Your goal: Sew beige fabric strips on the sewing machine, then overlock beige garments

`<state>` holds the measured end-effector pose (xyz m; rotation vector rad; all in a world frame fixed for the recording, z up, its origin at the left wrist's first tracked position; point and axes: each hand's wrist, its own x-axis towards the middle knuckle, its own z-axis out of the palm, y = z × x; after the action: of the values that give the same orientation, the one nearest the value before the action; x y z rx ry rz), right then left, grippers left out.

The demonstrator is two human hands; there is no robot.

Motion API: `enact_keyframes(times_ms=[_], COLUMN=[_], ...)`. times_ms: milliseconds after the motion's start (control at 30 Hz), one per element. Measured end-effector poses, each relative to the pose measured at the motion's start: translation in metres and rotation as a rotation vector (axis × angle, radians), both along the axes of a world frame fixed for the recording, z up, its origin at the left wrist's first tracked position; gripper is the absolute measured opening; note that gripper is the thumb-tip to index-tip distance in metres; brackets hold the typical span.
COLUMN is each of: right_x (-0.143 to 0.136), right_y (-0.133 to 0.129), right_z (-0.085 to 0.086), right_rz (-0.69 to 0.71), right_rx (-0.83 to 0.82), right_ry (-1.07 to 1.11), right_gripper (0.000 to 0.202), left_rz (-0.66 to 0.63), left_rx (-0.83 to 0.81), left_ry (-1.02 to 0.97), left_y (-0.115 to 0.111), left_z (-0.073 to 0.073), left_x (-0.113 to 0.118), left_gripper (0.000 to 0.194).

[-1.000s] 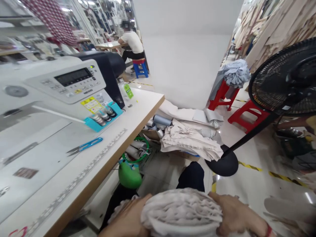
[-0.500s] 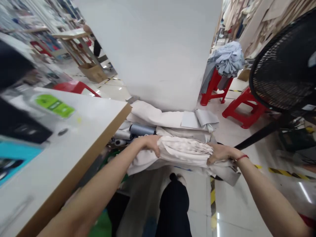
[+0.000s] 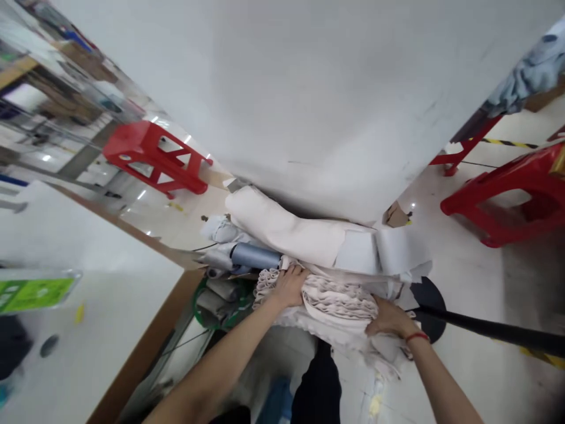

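A thick bundle of pale pinkish-white fabric point(image 3: 338, 297), its many layers wavy along the edge, lies between my two hands. My left hand point(image 3: 290, 287) grips its left side, fingers over the top and curled against the cloth. At the right end my right hand point(image 3: 391, 318), a red cord on its wrist, is closed round the layers, the thumb toward the middle. Loose edges hang below toward the floor. Directly behind lies a long folded roll of cream cloth point(image 3: 286, 227), with a blue-grey roll point(image 3: 256, 256) beside the bundle's left end.
A white table point(image 3: 115, 259) with a wooden edge stands left, a green basket point(image 3: 198, 309) of grey rolls beside it. A large white panel point(image 3: 309, 106) rises ahead. Red stools point(image 3: 154, 153) stand on both sides. A black stand pole point(image 3: 494, 330) crosses at right.
My view has tipped further down. The fabric bundle sits closer to the cloth rolls, more of its layered edge showing. My left hand has shifted onto its top; both hands keep hold.
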<state>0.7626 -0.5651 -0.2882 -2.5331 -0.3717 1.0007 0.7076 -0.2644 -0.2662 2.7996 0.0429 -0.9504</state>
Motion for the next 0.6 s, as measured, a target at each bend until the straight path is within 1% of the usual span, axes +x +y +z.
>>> enact_keyframes(times_ms=[100,167,233,300,367,433,467,533,600], right_x=[-0.009,-0.02,-0.035,-0.054,-0.076,-0.104,-0.119,-0.154,-0.192], right_y=[0.0,-0.001,-0.003,-0.007,-0.012,-0.018,-0.02,-0.022,-0.018], right_z=[0.011,0.019,0.026,0.033,0.038,0.042,0.044,0.047,0.048], right_rz=[0.046,0.054,0.048,0.019,-0.034,-0.086,-0.101,-0.145,-0.208], right_rx=[-0.107,-0.138,-0.153,-0.145,-0.085,0.0,0.029,0.049,0.038], right_ry=[-0.025,-0.092,-0.147,-0.226,-0.38,-0.5,-0.503,-0.415,-0.269], right_gripper=[0.077,0.077,0.074,0.066,0.058,0.057,0.057,0.057,0.055], left_rz=[0.043,0.08,0.13,0.195,0.27,0.357,0.403,0.495,0.57], left_rx=[-0.008,-0.014,-0.019,-0.028,-0.048,-0.075,-0.09,-0.121,-0.153], left_ry=[-0.016,-0.037,-0.061,-0.071,-0.055,-0.004,0.036,0.147,0.285], left_y=[-0.005,-0.006,-0.009,-0.015,-0.026,-0.039,-0.045,-0.051,-0.047], left_z=[0.007,0.011,0.016,0.025,0.036,0.047,0.051,0.058,0.059], left_x=[-0.002,-0.01,-0.022,-0.041,-0.066,-0.097,-0.114,-0.15,-0.187], left_gripper=[0.051,0.062,0.077,0.085,0.084,0.079,0.077,0.073,0.063])
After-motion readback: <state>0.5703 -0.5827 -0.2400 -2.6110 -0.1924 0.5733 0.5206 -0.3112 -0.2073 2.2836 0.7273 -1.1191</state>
